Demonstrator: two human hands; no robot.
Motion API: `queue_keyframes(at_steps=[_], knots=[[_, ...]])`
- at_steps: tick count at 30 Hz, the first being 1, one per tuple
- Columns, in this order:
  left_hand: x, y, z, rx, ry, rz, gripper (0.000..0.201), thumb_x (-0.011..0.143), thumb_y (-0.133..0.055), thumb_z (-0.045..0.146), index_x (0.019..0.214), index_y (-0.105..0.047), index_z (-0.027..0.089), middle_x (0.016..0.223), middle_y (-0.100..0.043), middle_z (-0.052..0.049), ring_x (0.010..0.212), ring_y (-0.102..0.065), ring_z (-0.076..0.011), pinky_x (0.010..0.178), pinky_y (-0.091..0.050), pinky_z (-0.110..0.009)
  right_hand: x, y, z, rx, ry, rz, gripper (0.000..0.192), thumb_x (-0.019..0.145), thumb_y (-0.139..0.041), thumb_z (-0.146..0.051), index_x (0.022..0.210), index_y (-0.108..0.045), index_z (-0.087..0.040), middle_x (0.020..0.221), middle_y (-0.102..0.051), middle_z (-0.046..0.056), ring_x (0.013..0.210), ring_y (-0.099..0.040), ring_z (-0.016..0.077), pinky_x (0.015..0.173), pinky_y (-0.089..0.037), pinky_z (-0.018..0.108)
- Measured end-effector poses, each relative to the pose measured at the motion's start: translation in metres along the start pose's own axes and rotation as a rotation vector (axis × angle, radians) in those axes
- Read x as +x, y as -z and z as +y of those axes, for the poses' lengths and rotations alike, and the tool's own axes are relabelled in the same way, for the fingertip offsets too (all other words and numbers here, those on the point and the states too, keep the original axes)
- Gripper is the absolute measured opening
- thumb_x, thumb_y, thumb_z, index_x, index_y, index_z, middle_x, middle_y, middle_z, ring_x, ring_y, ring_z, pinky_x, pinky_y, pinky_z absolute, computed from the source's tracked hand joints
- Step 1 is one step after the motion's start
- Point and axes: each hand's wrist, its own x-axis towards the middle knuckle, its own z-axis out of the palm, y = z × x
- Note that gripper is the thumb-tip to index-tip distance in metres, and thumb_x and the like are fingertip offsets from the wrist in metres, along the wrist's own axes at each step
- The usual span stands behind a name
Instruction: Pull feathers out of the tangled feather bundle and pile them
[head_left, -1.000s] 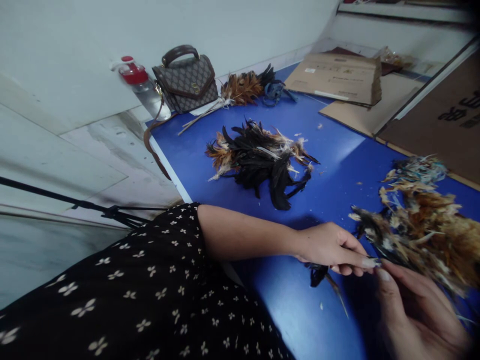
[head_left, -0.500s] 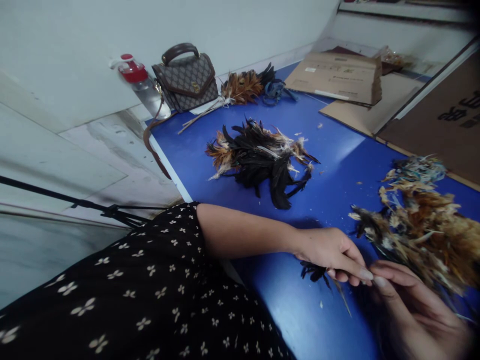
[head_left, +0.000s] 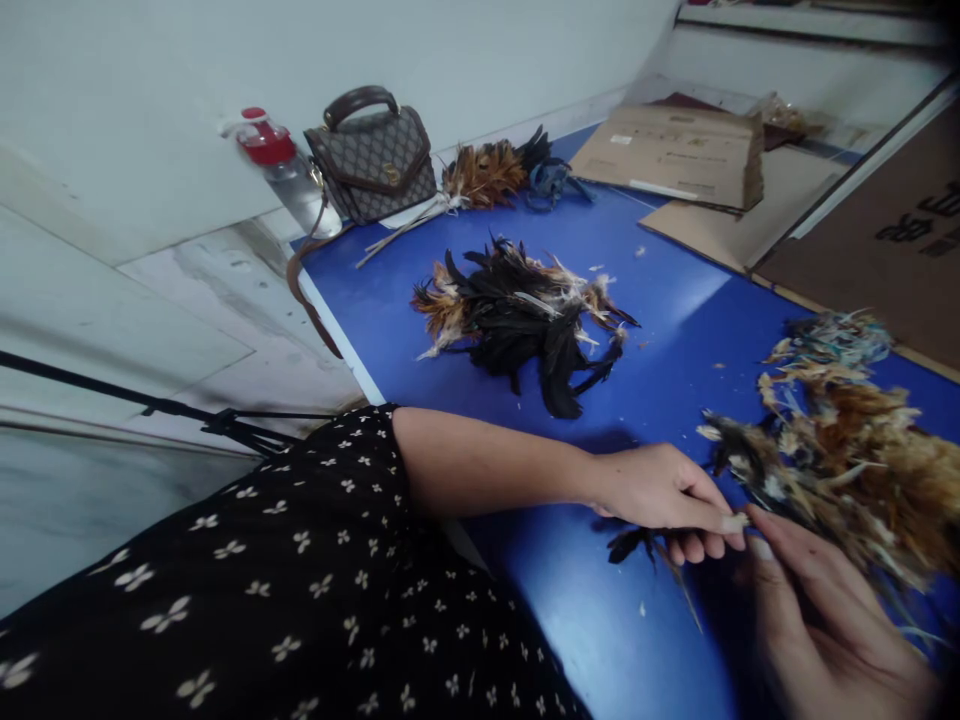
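My left hand reaches in over the blue table and is closed, its thumb pressed on its fingers. Dark feathers stick out below its palm, and a thin stalk points down from them. A small pale end shows at the left fingertips; its kind is too small to tell. Meeting it there is my right hand, thumb and forefinger bent close together. What lies between the right fingers, if anything, is hidden. Beside the right hand lies a heap of brown and tan feathers.
A pile of black and brown feathers lies mid-table. Farther back are a feather bundle on sticks, a handbag, and a red-capped bottle. Cardboard lies at the back right. Bluish strands sit near the brown heap.
The right thumb has drawn back slightly from the left fingertips, and a pale end now shows there. The left hand and its dark feathers have shifted a little.
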Motion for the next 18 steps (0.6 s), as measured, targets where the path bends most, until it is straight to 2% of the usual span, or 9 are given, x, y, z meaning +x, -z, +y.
queue_keyframes(at_steps=[2, 4, 7, 10, 12, 13, 16, 18], knots=[[0.001, -0.001, -0.002, -0.025, 0.016, 0.008, 0.021, 0.091, -0.092, 0.031, 0.086, -0.078, 0.016, 0.076, -0.075, 0.000, 0.065, -0.070, -0.0118, 0.068, -0.061, -0.029, -0.001, 0.002, 0.005, -0.007, 0.019, -0.043, 0.032, 0.101, -0.081, -0.042, 0.132, -0.085, -0.031, 0.134, -0.079, 0.005, 0.099, -0.075, 0.0220, 0.091, -0.059, 0.037], [0.001, -0.001, -0.001, -0.029, 0.032, 0.002, 0.025, 0.087, -0.096, 0.033, 0.085, -0.078, 0.016, 0.077, -0.075, 0.000, 0.066, -0.070, -0.0120, 0.071, -0.060, -0.029, -0.002, 0.002, 0.004, -0.005, -0.001, -0.060, 0.030, 0.101, -0.080, -0.045, 0.129, -0.085, -0.033, 0.136, -0.078, 0.005, 0.103, -0.075, 0.0248, 0.096, -0.060, 0.041], [-0.005, -0.001, 0.004, 0.010, -0.014, 0.009, 0.026, 0.082, -0.099, 0.035, 0.085, -0.080, 0.018, 0.081, -0.077, 0.000, 0.077, -0.072, -0.0124, 0.088, -0.061, -0.031, -0.002, -0.001, -0.008, 0.010, -0.089, -0.029, 0.034, 0.100, -0.081, -0.053, 0.129, -0.085, -0.036, 0.138, -0.078, 0.004, 0.105, -0.075, 0.0284, 0.101, -0.060, 0.047], [-0.013, -0.001, 0.015, 0.124, -0.225, 0.105, 0.020, 0.083, -0.098, 0.036, 0.088, -0.086, 0.021, 0.099, -0.079, -0.001, 0.105, -0.072, -0.0142, 0.118, -0.053, -0.031, -0.004, -0.005, -0.021, 0.060, -0.287, 0.073, 0.056, 0.098, -0.082, -0.063, 0.147, -0.079, -0.035, 0.126, -0.080, 0.006, 0.090, -0.073, 0.0221, 0.082, -0.061, 0.036], [-0.018, -0.002, 0.023, 0.167, -0.364, 0.166, 0.017, 0.087, -0.094, 0.037, 0.087, -0.087, 0.021, 0.109, -0.078, -0.003, 0.121, -0.069, -0.0165, 0.129, -0.045, -0.032, -0.006, -0.008, -0.022, 0.117, -0.399, 0.109, 0.065, 0.096, -0.083, -0.068, 0.149, -0.077, -0.030, 0.109, -0.080, 0.005, 0.081, -0.070, 0.0178, 0.069, -0.056, 0.027], [-0.019, -0.003, 0.026, 0.162, -0.401, 0.190, 0.018, 0.089, -0.092, 0.037, 0.085, -0.087, 0.021, 0.112, -0.078, -0.005, 0.125, -0.068, -0.0178, 0.132, -0.043, -0.034, -0.007, -0.008, -0.020, 0.137, -0.427, 0.107, 0.066, 0.095, -0.084, -0.069, 0.146, -0.078, -0.029, 0.103, -0.079, 0.005, 0.080, -0.070, 0.0171, 0.067, -0.055, 0.024], [-0.022, -0.010, 0.030, 0.104, -0.394, 0.237, 0.021, 0.086, -0.094, 0.039, 0.081, -0.086, 0.020, 0.123, -0.079, -0.008, 0.132, -0.068, -0.0216, 0.134, -0.045, -0.042, -0.005, -0.012, -0.010, 0.174, -0.469, 0.079, 0.070, 0.090, -0.087, -0.073, 0.142, -0.080, -0.026, 0.113, -0.081, 0.008, 0.092, -0.075, 0.0196, 0.072, -0.059, 0.022], [-0.022, -0.014, 0.028, 0.070, -0.362, 0.236, 0.021, 0.085, -0.095, 0.039, 0.083, -0.087, 0.020, 0.128, -0.079, -0.009, 0.135, -0.067, -0.0223, 0.135, -0.046, -0.044, -0.001, -0.015, -0.007, 0.213, -0.474, 0.054, 0.073, 0.086, -0.090, -0.074, 0.138, -0.080, -0.024, 0.114, -0.082, 0.009, 0.095, -0.076, 0.0221, 0.070, -0.060, 0.023]])
